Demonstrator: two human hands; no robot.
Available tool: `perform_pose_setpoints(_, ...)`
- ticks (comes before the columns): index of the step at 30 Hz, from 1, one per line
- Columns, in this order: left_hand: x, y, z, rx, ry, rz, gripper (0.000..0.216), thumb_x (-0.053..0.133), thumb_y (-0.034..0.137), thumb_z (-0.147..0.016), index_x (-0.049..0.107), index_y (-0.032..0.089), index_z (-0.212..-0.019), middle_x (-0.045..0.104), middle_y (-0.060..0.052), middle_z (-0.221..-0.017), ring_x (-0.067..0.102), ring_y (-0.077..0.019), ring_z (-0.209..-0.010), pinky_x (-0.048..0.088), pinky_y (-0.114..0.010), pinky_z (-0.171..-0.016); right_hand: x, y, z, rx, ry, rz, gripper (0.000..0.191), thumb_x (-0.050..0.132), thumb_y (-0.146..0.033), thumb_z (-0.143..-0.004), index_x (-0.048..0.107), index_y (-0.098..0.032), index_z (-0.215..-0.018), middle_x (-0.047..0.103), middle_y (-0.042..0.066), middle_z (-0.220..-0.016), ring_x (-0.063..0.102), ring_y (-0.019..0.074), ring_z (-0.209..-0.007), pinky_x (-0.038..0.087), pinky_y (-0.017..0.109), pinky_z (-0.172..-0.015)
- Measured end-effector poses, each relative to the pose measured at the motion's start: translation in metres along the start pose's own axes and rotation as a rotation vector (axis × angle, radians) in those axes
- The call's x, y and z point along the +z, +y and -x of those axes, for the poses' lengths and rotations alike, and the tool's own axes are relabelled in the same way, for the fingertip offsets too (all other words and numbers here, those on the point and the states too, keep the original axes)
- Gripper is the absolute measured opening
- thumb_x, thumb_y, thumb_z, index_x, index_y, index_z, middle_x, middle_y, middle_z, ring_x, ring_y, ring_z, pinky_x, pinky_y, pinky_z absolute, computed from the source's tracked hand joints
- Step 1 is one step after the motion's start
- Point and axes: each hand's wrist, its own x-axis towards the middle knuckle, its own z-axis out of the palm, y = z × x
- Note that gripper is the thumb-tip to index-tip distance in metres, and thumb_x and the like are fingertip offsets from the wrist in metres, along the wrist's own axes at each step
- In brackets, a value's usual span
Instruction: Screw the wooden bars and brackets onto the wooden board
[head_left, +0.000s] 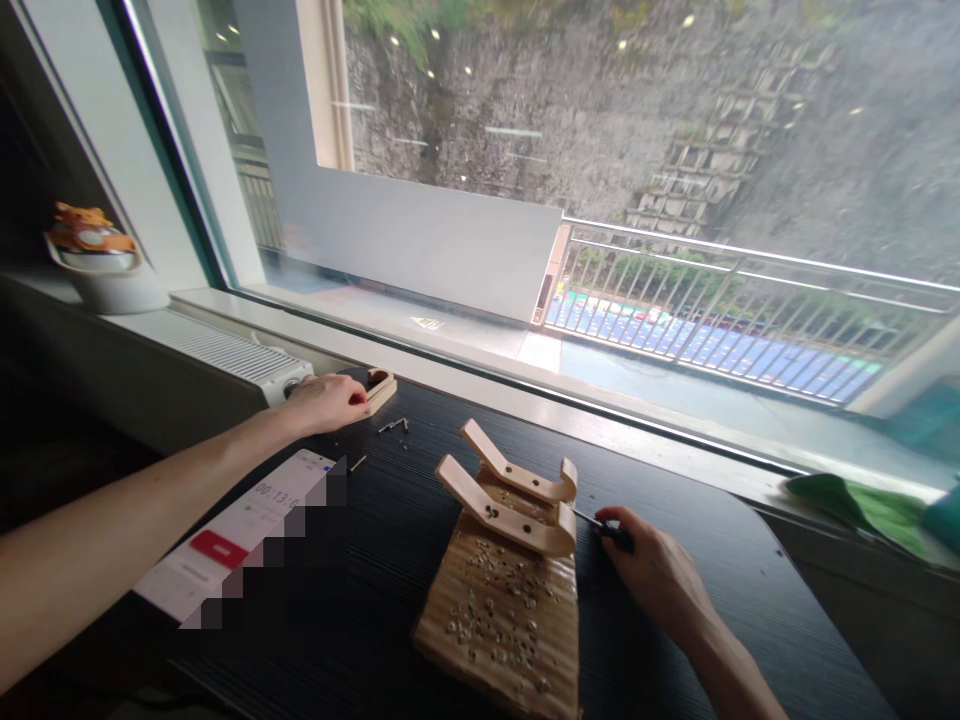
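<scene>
My left hand (328, 404) is at the far left of the dark table, its fingers closed on the near end of a pale wooden hook (384, 392). In my right hand (660, 570) is a screwdriver (616, 537) with a black handle, its thin shaft pointing left towards the cardboard block. Two curved wooden pieces (517, 520) with dark screw holes rest side by side across the top of that cardboard block (495, 620), which is pitted with many small holes. Several small screws (394, 426) lie near my left hand, and another screw (358, 463) lies closer to me.
A phone (225, 550) showing a running timer lies at the left, partly pixelated. Behind the table are a window sill (480, 375) and a white radiator (225, 345). A white pot-like object with an orange figure (105, 265) stands far left; a green cloth-like item (855, 505) lies right.
</scene>
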Motion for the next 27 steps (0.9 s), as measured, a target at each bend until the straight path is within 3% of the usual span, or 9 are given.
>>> perform_pose_setpoints(9, 0.003, 0.014, 0.005, 0.048, 0.003, 0.002, 0.031, 0.043, 0.041, -0.077, 0.071, 0.028, -0.082, 0.071, -0.002, -0.09, 0.063, -0.023, -0.086, 0.042, -0.03, -0.074, 0.002, 0.002, 0.0, -0.007, 0.007, -0.008, 0.031, 0.042, -0.031, -0.082, 0.059, -0.03, -0.108, 0.07, 0.001, -0.09, 0.063, 0.0221, -0.086, 0.041, 0.03, -0.07)
perform_pose_setpoints(14, 0.016, 0.027, 0.0, 0.07, -0.081, 0.02, 0.027, 0.05, 0.041, -0.081, 0.069, 0.023, -0.082, 0.069, -0.004, -0.083, 0.063, -0.0224, -0.083, 0.045, -0.03, -0.07, 0.002, 0.002, 0.0, -0.017, 0.026, -0.017, 0.03, 0.043, -0.032, -0.081, 0.06, -0.029, -0.107, 0.07, 0.001, -0.09, 0.063, 0.0215, -0.085, 0.041, 0.029, -0.068)
perform_pose_setpoints(19, 0.023, 0.028, -0.002, 0.107, -0.146, 0.021, 0.032, 0.053, 0.035, -0.087, 0.056, 0.016, -0.112, 0.059, -0.007, -0.113, 0.059, -0.0199, -0.097, 0.05, -0.04, -0.082, 0.001, 0.002, 0.002, -0.029, 0.044, -0.027, 0.03, 0.044, -0.031, -0.081, 0.061, -0.03, -0.105, 0.07, 0.0, -0.087, 0.063, 0.0211, -0.082, 0.04, 0.029, -0.066)
perform_pose_setpoints(21, 0.022, 0.026, 0.0, 0.097, -0.15, 0.021, 0.026, 0.053, 0.033, -0.086, 0.059, 0.018, -0.106, 0.061, -0.006, -0.108, 0.059, -0.0198, -0.095, 0.05, -0.038, -0.081, 0.001, 0.002, 0.001, -0.033, 0.053, -0.026, 0.029, 0.044, -0.031, -0.081, 0.061, -0.03, -0.105, 0.07, 0.0, -0.087, 0.063, 0.0212, -0.082, 0.04, 0.029, -0.065)
perform_pose_setpoints(24, 0.019, 0.021, 0.008, 0.058, -0.138, 0.016, 0.016, 0.053, 0.031, -0.08, 0.067, 0.023, -0.08, 0.068, -0.003, -0.085, 0.062, -0.0214, -0.085, 0.046, -0.032, -0.073, 0.001, 0.003, 0.0, -0.039, 0.056, -0.023, 0.03, 0.044, -0.032, -0.081, 0.061, -0.03, -0.105, 0.07, 0.0, -0.087, 0.063, 0.0213, -0.082, 0.04, 0.029, -0.065)
perform_pose_setpoints(27, 0.016, 0.014, 0.017, 0.048, -0.13, 0.018, 0.017, 0.052, 0.03, -0.072, 0.068, 0.025, -0.074, 0.069, -0.002, -0.081, 0.063, -0.0215, -0.08, 0.044, -0.029, -0.069, 0.001, 0.002, 0.0, -0.035, 0.041, -0.013, 0.031, 0.043, -0.031, -0.081, 0.06, -0.029, -0.107, 0.07, 0.001, -0.089, 0.063, 0.0218, -0.083, 0.04, 0.03, -0.067)
